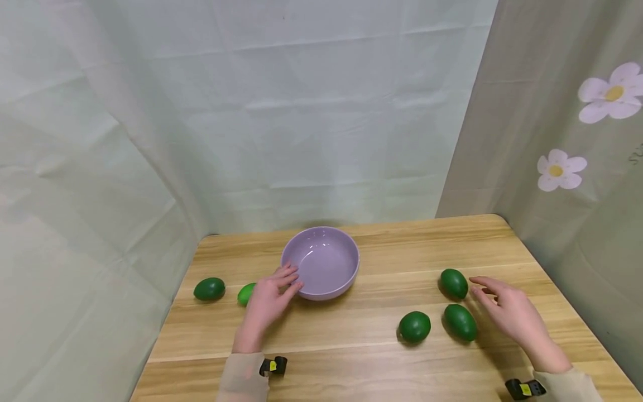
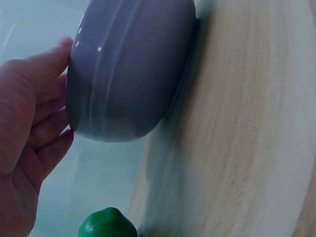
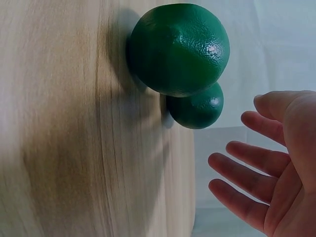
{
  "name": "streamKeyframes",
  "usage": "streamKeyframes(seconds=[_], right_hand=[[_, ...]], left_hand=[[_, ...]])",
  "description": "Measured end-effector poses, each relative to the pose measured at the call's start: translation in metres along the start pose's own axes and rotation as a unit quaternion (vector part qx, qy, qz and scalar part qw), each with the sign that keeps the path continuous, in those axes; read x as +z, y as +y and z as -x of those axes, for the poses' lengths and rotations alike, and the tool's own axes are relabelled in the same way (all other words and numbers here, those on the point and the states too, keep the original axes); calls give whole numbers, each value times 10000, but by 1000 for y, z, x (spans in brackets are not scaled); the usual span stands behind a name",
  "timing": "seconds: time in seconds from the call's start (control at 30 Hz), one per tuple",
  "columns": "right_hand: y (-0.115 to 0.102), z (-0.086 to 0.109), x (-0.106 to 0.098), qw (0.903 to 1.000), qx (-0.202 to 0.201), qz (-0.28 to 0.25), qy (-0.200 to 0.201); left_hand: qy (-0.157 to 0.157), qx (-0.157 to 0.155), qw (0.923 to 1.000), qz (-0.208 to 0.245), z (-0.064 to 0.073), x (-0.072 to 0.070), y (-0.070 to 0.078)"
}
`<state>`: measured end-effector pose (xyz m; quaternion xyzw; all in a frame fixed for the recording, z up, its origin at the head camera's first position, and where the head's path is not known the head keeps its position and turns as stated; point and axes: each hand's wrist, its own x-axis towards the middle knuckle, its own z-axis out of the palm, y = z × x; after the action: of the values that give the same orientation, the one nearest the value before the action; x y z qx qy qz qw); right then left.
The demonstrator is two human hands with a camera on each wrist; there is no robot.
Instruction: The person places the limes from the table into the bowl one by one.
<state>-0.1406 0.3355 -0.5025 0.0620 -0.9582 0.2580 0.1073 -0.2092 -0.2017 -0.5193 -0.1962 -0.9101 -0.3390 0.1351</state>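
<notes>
A glossy light purple bowl (image 1: pixel 321 262) stands upright toward the back of the table. My left hand (image 1: pixel 271 296) is at its near left rim, fingers spread and loosely bent over the edge; in the left wrist view the fingertips are right at the rim of the bowl (image 2: pixel 128 69). Behind this hand lies a bright green lime (image 1: pixel 245 293), partly hidden. On the right, my right hand (image 1: pixel 512 310) hovers with relaxed fingers and nothing in them. Its fingertips are beside a dark green lime (image 1: pixel 454 283), with a second lime (image 1: pixel 460 322) just nearer.
Another dark green lime (image 1: pixel 414 327) lies left of the right-hand pair. At the far left is one more dark green lime (image 1: pixel 209 289). The wooden table (image 1: pixel 341 357) has pale curtains (image 1: pixel 311 111) behind it and at both sides.
</notes>
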Motion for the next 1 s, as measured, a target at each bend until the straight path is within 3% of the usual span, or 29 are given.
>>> streamKeyframes(seconds=[0.3, 0.63, 1.0], right_hand=[[-1, 0, 1, 9999, -74, -74, -27], [-4, 9, 2, 10000, -3, -9, -45], [-18, 27, 2, 9979, 181, -28, -625]], left_hand=[[-322, 397, 9978, 412, -1, -5, 4], [-414, 664, 9965, 306, -1, -6, 3], [-509, 587, 9963, 358, -1, -6, 1]])
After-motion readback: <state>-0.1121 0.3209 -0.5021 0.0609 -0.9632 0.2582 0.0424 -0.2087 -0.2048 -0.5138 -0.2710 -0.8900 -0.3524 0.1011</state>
